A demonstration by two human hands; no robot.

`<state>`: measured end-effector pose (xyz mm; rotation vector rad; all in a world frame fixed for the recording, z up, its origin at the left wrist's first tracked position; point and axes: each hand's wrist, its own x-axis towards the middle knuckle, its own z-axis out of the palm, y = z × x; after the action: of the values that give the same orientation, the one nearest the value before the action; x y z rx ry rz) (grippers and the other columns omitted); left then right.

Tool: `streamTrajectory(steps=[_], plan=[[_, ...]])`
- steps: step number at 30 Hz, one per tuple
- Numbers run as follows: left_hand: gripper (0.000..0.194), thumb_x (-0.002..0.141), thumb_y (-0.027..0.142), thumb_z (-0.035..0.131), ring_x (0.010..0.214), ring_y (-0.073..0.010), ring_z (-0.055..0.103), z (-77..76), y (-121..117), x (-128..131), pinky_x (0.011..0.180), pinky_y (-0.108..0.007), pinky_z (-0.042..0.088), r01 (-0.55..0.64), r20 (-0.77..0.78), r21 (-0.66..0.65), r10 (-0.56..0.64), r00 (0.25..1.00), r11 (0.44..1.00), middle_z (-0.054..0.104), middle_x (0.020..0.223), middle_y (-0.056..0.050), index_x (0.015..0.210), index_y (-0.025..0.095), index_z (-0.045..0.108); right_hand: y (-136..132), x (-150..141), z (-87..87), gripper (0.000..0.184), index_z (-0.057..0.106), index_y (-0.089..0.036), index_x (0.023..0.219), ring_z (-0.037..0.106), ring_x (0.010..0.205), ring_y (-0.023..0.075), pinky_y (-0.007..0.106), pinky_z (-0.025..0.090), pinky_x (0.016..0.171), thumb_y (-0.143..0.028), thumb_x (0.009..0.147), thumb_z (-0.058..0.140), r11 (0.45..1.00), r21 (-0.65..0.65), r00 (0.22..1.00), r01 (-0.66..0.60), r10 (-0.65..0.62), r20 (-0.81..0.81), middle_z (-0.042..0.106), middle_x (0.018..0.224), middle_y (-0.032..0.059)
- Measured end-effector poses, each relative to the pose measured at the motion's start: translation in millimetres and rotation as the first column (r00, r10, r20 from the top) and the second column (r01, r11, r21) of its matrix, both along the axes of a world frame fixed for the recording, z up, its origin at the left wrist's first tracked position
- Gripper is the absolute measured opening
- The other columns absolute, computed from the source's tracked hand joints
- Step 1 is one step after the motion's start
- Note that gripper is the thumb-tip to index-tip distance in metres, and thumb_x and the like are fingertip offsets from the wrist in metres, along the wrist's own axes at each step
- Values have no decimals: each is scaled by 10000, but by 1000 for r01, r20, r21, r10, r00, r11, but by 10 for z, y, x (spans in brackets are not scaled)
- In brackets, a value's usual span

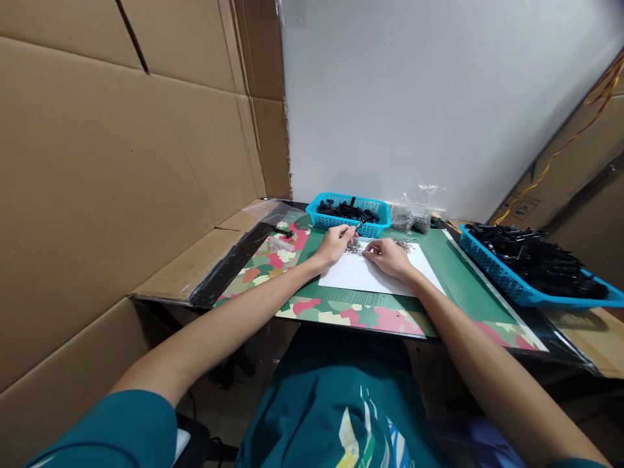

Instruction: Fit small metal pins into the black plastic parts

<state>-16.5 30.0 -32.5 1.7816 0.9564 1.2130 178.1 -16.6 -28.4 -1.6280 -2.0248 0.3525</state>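
My left hand is closed over the left part of a white sheet, its fingers pinching a slim black piece that points up toward the back basket. To its right, my right hand is low over the same sheet with thumb and fingertips pressed together. Whatever those fingertips hold is too small to make out. Tiny metallic parts lie heaped between the hands, and a second heap of metallic parts shows just behind my right hand.
A blue basket of black pieces stands at the back, beside clear bags of small parts. Another blue basket, heaped with long black pieces, sits at the right. Cardboard walls the left side. A small black piece lies back left.
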Motion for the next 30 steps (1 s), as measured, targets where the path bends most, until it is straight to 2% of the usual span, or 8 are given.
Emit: streamTrajectory(steps=[3, 10, 16, 19, 22, 25, 30], plan=[[559, 933, 697, 562, 597, -122, 465, -22, 18, -7, 549, -267, 347, 13, -17, 21, -13, 1000, 1000, 599, 719, -17, 867, 157, 690, 31, -3, -13, 175, 768, -216, 913, 612, 751, 191, 289, 318, 638, -298, 939, 616, 999, 6, 999, -40, 40, -3, 774, 893, 52], [543, 926, 683, 559, 600, -122, 478, -11, -5, -9, 562, -262, 346, 16, -52, 21, -15, 999, 1000, 604, 731, -16, 881, 157, 688, 44, 38, -32, 201, 776, -193, 941, 661, 804, 195, 265, 389, 686, -318, 919, 619, 997, -10, 986, -76, 73, -151, 789, 923, 63], [534, 926, 673, 572, 648, -145, 518, 41, -72, -6, 631, -282, 386, 27, -63, 57, -24, 998, 998, 605, 704, -21, 848, 158, 688, 20, 25, 2, 227, 805, -199, 919, 599, 713, 171, 270, 342, 633, -384, 880, 679, 997, -11, 993, -78, 77, -87, 742, 803, 37], [513, 934, 649, 580, 665, -154, 537, 36, -75, -5, 655, -290, 403, 35, -58, 69, -31, 998, 997, 606, 694, -20, 842, 156, 688, 27, 44, -13, 242, 802, -191, 874, 564, 684, 161, 272, 337, 631, -397, 868, 674, 993, 23, 985, -114, 116, -124, 705, 745, 22], [491, 940, 619, 581, 677, -160, 544, 28, -67, -5, 657, -294, 407, 39, -61, 81, -34, 998, 996, 621, 704, -26, 840, 151, 691, 56, 80, -58, 293, 816, -176, 868, 546, 665, 163, 281, 348, 634, -436, 846, 683, 987, 85, 961, -134, 150, -233, 686, 718, 23], [489, 940, 614, 583, 691, -161, 546, 27, -63, -6, 653, -293, 404, 42, -81, 85, -35, 996, 996, 640, 728, -35, 845, 147, 693, 83, 109, -103, 335, 841, -159, 860, 553, 668, 177, 297, 367, 648, -460, 826, 698, 984, 147, 942, -100, 141, -306, 689, 703, 39], [499, 939, 632, 572, 695, -161, 540, 23, -67, -7, 661, -297, 395, 46, -105, 83, -37, 994, 995, 637, 741, -33, 857, 153, 684, 92, 121, -119, 404, 852, -156, 850, 580, 681, 196, 319, 403, 681, -533, 842, 705, 975, 223, 936, -24, 100, -336, 722, 719, 67]])
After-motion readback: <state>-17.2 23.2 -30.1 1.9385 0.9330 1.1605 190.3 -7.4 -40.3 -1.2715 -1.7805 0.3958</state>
